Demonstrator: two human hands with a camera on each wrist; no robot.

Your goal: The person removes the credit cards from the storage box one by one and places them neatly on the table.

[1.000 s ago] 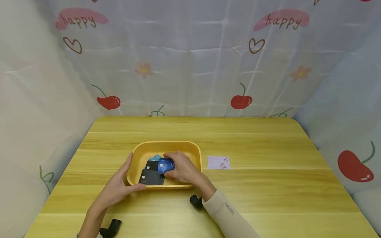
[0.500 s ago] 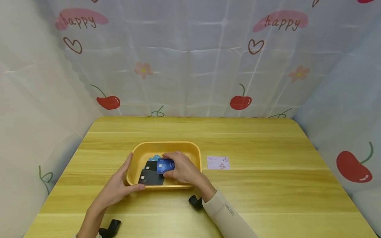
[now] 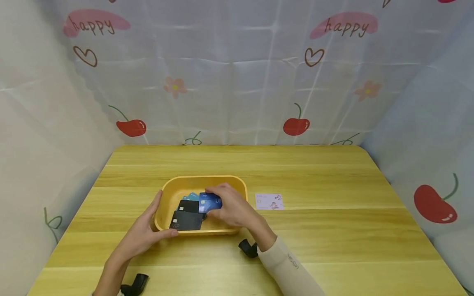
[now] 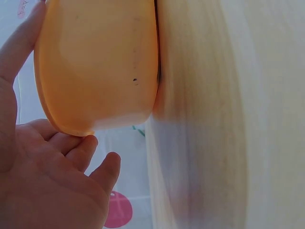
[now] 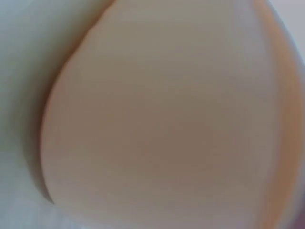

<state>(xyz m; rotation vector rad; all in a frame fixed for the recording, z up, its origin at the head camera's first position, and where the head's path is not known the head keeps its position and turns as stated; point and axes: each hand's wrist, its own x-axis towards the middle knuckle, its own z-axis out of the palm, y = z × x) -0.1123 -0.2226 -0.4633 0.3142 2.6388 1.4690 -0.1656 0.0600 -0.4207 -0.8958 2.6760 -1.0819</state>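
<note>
In the head view, a yellow plastic tray with rounded corners sits on the table. My left hand holds its near left corner, thumb on the front rim and fingers along the left side. The left wrist view shows the tray's outer wall between thumb and fingers. Over the tray, my right hand pinches a blue VIP card by its right end. Beneath and left of it lie a black card, a dark grey VIP card and light blue cards, partly hidden.
A pale pink VIP card lies on the wooden table just right of the tray. A black fitting shows by the right wrist, another black fitting by the left. A printed curtain hangs behind the table.
The right hand has shifted slightly right and up with the blue card, relative to the cards beneath. The left hand stays on the tray. The whole head view has drifted slightly left.
</note>
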